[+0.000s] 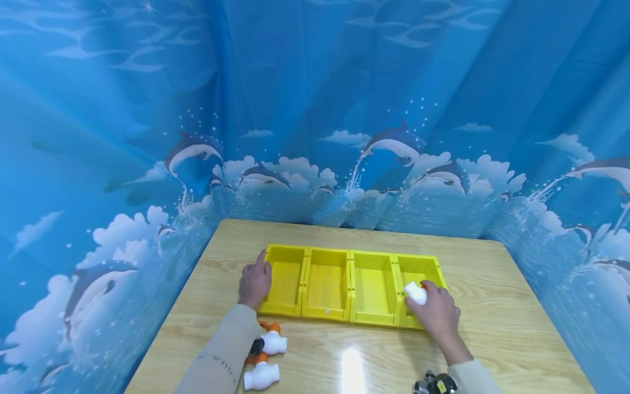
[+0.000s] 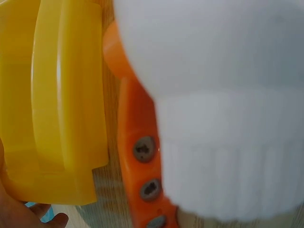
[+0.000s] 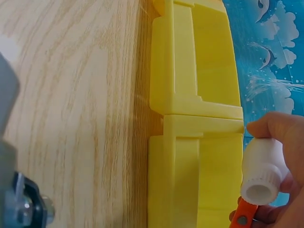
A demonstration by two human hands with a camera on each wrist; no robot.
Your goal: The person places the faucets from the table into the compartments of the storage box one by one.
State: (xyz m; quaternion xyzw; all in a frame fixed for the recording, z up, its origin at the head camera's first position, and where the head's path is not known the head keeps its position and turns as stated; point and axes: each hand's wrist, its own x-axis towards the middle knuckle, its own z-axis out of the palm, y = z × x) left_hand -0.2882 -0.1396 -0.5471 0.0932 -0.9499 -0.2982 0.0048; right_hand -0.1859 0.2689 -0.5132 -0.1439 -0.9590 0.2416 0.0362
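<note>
My left hand (image 1: 255, 282) grips the left wall of the leftmost yellow bin (image 1: 287, 247); in the left wrist view its fingers (image 2: 21, 213) lie round the bin's corner. Over the rightmost yellow bin (image 1: 418, 256), my right hand (image 1: 437, 313) holds a white plastic ball valve (image 1: 415, 293) with an orange handle. In the right wrist view, the open end of this valve (image 3: 262, 183) faces the camera and the orange handle (image 3: 243, 213) points down. Two similar valves lie on the table by my left forearm, one nearer the bins (image 1: 274, 343) and one closer to me (image 1: 262, 377).
The yellow bins stand joined in a row on the wooden table (image 1: 492, 306). Two middle bins (image 1: 328, 250) (image 1: 372, 253) sit between the end ones. A blue dolphin-print curtain (image 1: 305, 109) surrounds the table's back and sides. A dark wrist device (image 1: 435, 383) sits by my right sleeve.
</note>
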